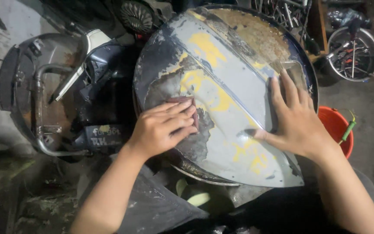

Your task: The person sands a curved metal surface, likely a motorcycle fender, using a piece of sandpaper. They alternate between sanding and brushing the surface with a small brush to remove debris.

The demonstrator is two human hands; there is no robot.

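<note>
We have our left hand point(163, 130) pressed flat, fingers together, on a small reddish-brown abrasive pad point(187, 104), which is trapped between the fingertips and the curved grey body panel point(226, 99). The right hand point(297, 121) lies spread wide open on the right flank of that panel, palm down, holding nothing. The panel sits in front of us, propped on a round dark drum rim point(195, 171), its grey skin broken by yellow patches and dark bare areas (the upper part looks rusty brown).

As we judge it, the main risk is the panel shifting: it rests curved side up on the rim, and only our spread right hand steadies it, so a hard push from the left could rock or slide it. The pad is small and half hidden under our fingers; it could slip out, leaving our fingertips to scrape on the rough flaked edges of the paint. Pressing too long on one spot could dig unevenly into the surface.

Around us, a scooter body point(66, 95) with a bent chrome rail stands close on the left, crowding that elbow. An orange bucket point(336, 128) with a green-handled tool in it sits just beside the panel on the right, and a metal basin of tools point(353, 54) lies farther back. The floor is dim and cluttered
</note>
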